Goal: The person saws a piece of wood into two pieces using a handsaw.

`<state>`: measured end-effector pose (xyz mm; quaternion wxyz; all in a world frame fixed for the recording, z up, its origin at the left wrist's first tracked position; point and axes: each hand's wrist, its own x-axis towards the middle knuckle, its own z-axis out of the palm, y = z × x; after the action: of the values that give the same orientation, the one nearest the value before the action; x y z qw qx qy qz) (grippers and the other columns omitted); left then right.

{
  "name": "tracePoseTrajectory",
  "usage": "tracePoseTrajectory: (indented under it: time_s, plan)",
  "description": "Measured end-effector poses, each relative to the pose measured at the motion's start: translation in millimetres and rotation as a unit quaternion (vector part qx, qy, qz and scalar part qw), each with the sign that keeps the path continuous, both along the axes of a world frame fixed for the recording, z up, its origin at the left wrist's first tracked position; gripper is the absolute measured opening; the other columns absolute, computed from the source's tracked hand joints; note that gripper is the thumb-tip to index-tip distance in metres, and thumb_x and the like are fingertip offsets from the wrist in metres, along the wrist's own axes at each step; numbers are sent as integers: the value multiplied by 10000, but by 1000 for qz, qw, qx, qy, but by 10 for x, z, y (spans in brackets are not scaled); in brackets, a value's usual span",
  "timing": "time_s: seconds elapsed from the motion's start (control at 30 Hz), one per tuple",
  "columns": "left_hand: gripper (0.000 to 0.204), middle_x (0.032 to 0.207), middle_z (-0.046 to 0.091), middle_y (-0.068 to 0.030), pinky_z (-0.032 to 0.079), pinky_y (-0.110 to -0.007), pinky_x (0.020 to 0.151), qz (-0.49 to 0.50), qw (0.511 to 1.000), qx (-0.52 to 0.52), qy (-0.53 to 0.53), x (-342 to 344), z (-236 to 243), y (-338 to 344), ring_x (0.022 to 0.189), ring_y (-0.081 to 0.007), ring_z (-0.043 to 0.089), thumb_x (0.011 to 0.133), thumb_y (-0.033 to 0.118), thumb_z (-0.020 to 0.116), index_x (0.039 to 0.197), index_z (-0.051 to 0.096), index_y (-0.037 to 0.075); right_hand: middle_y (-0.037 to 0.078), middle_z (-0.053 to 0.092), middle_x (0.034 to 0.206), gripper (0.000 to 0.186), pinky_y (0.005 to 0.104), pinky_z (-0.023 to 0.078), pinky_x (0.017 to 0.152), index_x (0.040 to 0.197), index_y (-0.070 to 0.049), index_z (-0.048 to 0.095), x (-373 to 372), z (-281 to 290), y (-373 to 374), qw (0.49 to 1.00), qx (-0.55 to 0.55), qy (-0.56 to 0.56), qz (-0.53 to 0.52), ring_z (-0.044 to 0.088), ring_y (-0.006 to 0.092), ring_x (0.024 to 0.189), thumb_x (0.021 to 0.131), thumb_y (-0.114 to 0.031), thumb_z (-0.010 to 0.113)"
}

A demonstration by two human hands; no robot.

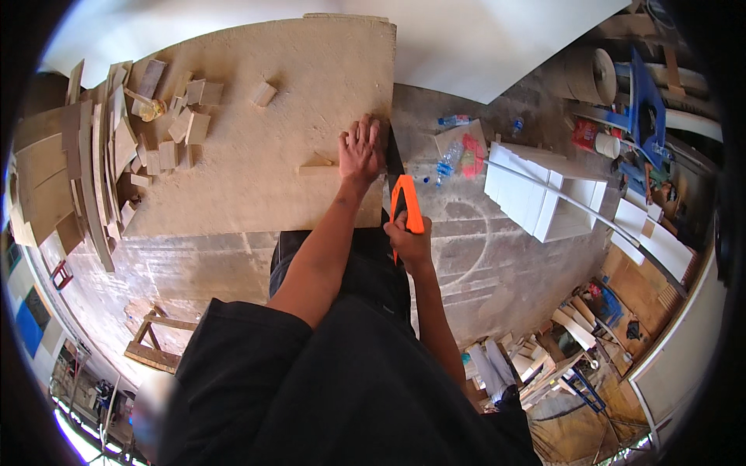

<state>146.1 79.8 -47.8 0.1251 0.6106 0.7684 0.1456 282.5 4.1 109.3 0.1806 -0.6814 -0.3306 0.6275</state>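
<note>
My right hand (409,242) is closed round the orange handle of a handsaw (405,203). The saw's dark blade runs away from me along the right edge of a wooden worktable (256,198). Palm down near that edge, my left hand (362,151) lies with its fingers stretched forward, beside the blade. A thin wooden strip (315,170) shows to the left of my left wrist; whether it continues under the hand is hidden. Farther left on the tabletop are several small wood blocks (197,128), and one block (264,94) sits apart from them.
Long boards (97,171) are stacked along the table's left side. Beyond the right edge, plastic bottles (451,159) and a white box-like cabinet (544,194) rest on the concrete floor. A wooden stool (155,342) stands at lower left, and wood scraps (536,357) lie at lower right.
</note>
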Motion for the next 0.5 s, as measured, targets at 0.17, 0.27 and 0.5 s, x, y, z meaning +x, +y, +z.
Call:
tracePoseTrajectory:
  time_s: [0.17,0.27,0.5]
  plan:
    - [420,1418,477,-86,349,-460,1022,-3,1000,12,-20,3,46,-25,1289,-273,455,935,204,477,1348,501,133,-42,450,561,382,254,351,463,594,-113,395,139,23,-251,996,67,3,53,444,50,503,791,17,695]
    - [423,1421,472,-87,343,-460,1031,-11,1000,3,-18,16,94,-19,1297,-276,449,935,209,469,1353,498,149,-42,459,558,349,254,345,462,594,-96,419,7,-134,106,996,55,6,64,437,49,500,803,-17,687]
    - [453,1453,443,-70,333,-467,1048,-5,1000,-10,-2,18,-32,-71,1325,-272,427,928,220,497,1376,483,162,-41,448,532,374,262,343,441,579,-97,415,195,-64,-314,992,104,-2,66,452,53,482,802,-18,704]
